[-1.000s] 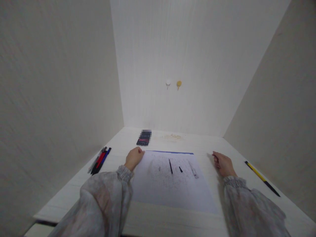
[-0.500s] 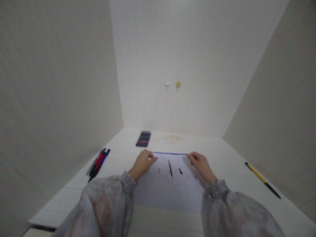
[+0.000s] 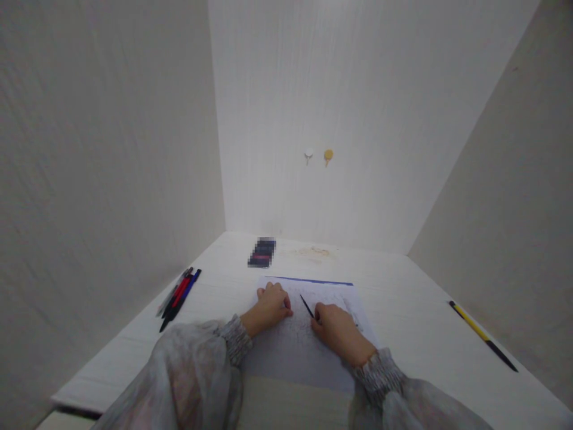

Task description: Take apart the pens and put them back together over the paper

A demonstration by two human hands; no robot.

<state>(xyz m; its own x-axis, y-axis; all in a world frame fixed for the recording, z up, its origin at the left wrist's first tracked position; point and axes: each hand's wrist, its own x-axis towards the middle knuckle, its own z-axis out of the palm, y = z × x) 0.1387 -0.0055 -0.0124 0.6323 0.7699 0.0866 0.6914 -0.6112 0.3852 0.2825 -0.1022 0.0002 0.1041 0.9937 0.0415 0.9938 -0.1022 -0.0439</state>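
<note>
White paper (image 3: 295, 364) lies on the bench (image 3: 412, 316), nearest the sleeves. Over its right half, the right hand (image 3: 339, 331) curls at the near end of a thin black stick (image 3: 306, 305); whether its grip is closed on it, I cannot tell. The left hand (image 3: 271, 309) rests loosely bent over the paper's left side, its grip's contents hidden. Pens (image 3: 181, 295) lie left, a phone (image 3: 262, 252) farther.

The paper (image 3: 299, 361) looks matt, the table (image 3: 412, 304) smooth with faint grain, the near sleeves (image 3: 192, 370) sheer, crinkled cloth, the left pens (image 3: 181, 291) smooth plastic, and the far wall (image 3: 277, 95) matt and finely streaked.
</note>
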